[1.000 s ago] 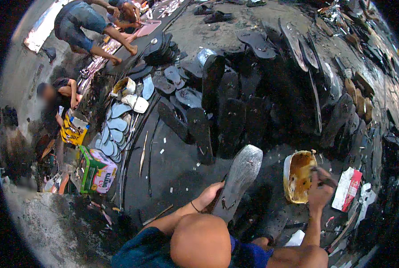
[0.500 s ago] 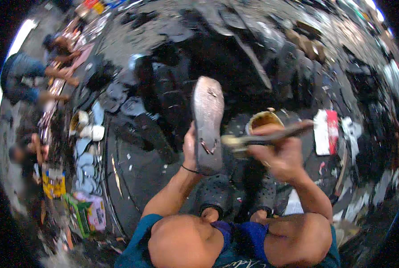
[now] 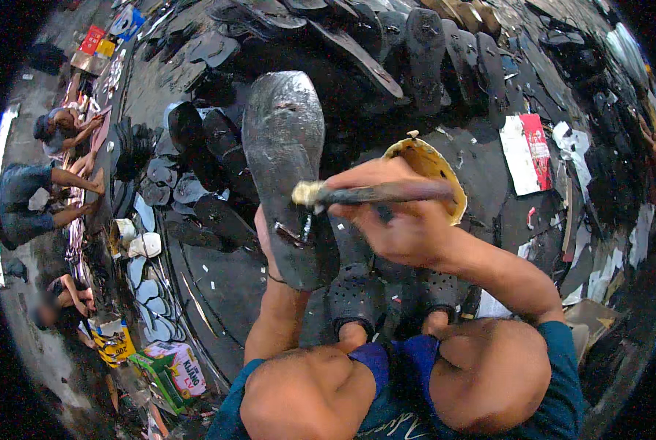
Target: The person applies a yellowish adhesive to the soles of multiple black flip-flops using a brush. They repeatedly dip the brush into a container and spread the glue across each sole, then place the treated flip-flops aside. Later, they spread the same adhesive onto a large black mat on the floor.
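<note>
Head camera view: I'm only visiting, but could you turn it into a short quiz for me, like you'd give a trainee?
1. Which of the person's hands holds the brush?

2. True or false: the red-and-white packaging lies to the right of the yellowish tub.

3. Pick one. On the person's feet are:
A) tall laced boots
B) dark clogs with holes
C) white socks only

Key:
1. The right hand; the left hand holds the dark sandal sole.
2. True.
3. B.
</note>
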### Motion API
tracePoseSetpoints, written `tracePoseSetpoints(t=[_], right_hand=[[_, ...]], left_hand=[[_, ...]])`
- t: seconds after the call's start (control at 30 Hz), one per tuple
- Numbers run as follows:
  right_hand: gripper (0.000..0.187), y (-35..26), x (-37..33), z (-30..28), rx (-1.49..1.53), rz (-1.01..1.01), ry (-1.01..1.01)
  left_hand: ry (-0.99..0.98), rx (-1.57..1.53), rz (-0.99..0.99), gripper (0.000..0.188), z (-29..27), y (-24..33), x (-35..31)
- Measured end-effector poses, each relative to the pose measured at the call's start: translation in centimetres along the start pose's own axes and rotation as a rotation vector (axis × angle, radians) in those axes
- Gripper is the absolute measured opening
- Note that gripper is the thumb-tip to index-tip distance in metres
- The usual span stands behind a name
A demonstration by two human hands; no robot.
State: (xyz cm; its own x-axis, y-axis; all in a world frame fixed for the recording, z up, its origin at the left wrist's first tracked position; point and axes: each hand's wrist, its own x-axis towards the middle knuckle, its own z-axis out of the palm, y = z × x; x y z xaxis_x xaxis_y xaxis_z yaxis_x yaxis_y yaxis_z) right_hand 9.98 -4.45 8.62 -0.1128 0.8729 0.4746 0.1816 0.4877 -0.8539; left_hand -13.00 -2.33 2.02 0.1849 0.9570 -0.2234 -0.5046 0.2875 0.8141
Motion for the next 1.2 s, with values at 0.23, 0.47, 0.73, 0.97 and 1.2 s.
tracePoseSetpoints(t=[0.23, 0.47, 0.73, 0.97, 1.2], right_hand=[[0.043, -1.1, 0.6, -0.5, -0.321, -0.447, -0.223], [0.042, -4.3, -2.9, -0.6, -0.203, -0.513, -0.32], [0.037, -4.2, -1.3, -0.1, -0.116, -0.405, -0.461], [0.029, -2.0, -1.6, 0.6, -0.184, -0.241, -0.474], [0.023, -0.8, -4.8, 0.3, -0.286, 0.235, -0.245]], left_hand=[[0.084, -0.205, -0.085, 0.039, 4.6, -1.2, -1.7], [-0.155, -0.231, -0.043, 0.041, 6.8, 0.9, 0.2], [0.318, 0.32, 0.092, 0.03, 9.0, 1.4, -0.5], [0.459, 0.215, 0.033, 0.03, 7.4, 2.4, -1.4], [0.495, -0.325, 0.185, 0.022, -6.8, 7.6, -4.2]])
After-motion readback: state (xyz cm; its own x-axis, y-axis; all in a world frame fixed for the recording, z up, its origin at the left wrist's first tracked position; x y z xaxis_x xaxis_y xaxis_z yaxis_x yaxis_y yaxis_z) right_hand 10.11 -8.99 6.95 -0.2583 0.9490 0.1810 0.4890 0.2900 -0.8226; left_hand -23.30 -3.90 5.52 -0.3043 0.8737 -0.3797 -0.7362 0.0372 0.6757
